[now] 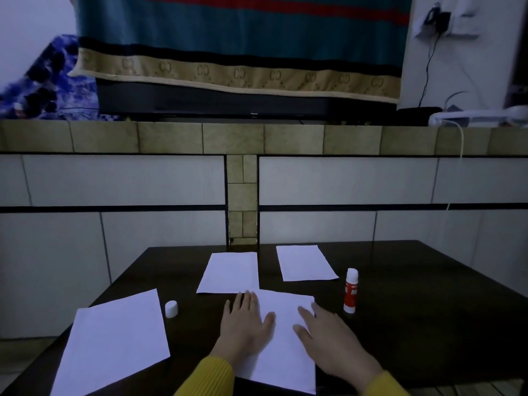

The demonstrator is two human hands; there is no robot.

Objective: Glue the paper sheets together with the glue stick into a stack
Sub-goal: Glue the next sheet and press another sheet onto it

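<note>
**Paper sheets under both our palms**

Paper sheets lay spread over the dark table (428, 324). We had our left hand (244, 324) pressed flat, fingers spread, on the near middle sheet (281, 350), and our right hand (331, 338) lay flat on its right side; neither hand gripped anything. Another sheet (114, 341) lay to the left, tilted, and two more sat farther back: one (230, 271) just beyond our left fingertips, the other (305, 262) to its right. We saw the glue stick (351, 291) standing upright and uncapped just right of the middle sheet, its white cap (171, 308) well apart, between the left sheet and our left hand. Yellow sleeves (211, 377) covered our wrists.
</note>
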